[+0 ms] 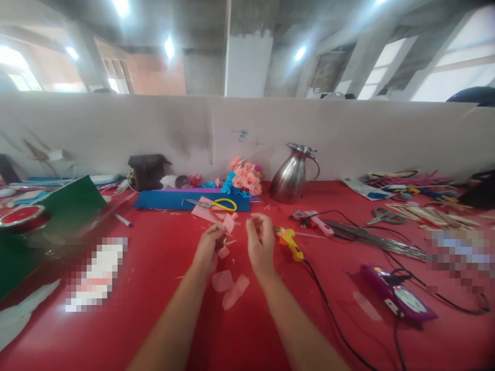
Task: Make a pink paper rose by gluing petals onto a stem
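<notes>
My left hand (211, 245) is closed in a pinch on a pale pink paper petal (229, 223), which stands up beyond the fingertips. A little to the right, my right hand (261, 242) is raised with loosely bent fingers and the thumb slightly apart; I see nothing in it. Below and between the hands lie loose pink paper pieces (235, 291) on the red table (154, 319). A yellow glue gun (291, 243) rests just right of my right hand. Yellow-handled scissors (216, 204) lie on a blue sheet (164, 200) beyond the hands.
Pink and blue paper flowers (245, 178) and a steel jug (292, 175) stand at the back. On the right are a pink glue gun (320, 224), grey-handled scissors (388, 216), a purple power strip (402, 296) and black cables. A green board (73, 216) leans at left.
</notes>
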`<state>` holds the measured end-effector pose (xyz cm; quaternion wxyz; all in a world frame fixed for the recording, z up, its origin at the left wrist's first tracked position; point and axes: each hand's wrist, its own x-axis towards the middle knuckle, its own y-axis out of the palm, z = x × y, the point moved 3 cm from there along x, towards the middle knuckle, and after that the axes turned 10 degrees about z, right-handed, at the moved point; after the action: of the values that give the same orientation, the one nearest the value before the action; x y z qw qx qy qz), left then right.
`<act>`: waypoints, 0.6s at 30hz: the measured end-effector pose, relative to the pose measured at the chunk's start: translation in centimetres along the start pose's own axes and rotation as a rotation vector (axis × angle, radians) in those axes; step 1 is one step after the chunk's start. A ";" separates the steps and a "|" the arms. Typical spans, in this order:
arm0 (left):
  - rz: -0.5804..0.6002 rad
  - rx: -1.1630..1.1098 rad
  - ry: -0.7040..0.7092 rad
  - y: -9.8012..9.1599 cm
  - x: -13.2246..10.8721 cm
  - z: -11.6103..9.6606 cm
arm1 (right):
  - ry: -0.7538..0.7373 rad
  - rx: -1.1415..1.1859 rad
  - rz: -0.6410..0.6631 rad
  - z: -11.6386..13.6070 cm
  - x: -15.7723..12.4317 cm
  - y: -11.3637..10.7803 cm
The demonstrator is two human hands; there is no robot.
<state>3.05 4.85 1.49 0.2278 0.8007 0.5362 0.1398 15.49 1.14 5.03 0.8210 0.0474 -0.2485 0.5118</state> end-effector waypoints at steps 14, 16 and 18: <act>0.108 -0.414 -0.048 0.8 -0.2 0.0 | 0.329 0.401 0.311 -1.4 -0.5 2.7; 0.127 -0.424 -0.061 0.9 -0.2 0.1 | 0.324 0.389 0.305 -1.4 -0.6 2.8; 0.122 -0.434 -0.078 0.8 -0.2 0.3 | 0.306 0.359 0.306 -1.4 -0.7 2.8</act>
<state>3.80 4.38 1.70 0.4062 0.7688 0.4349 0.2343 13.32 2.36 3.03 0.7408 0.0762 -0.0311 0.6667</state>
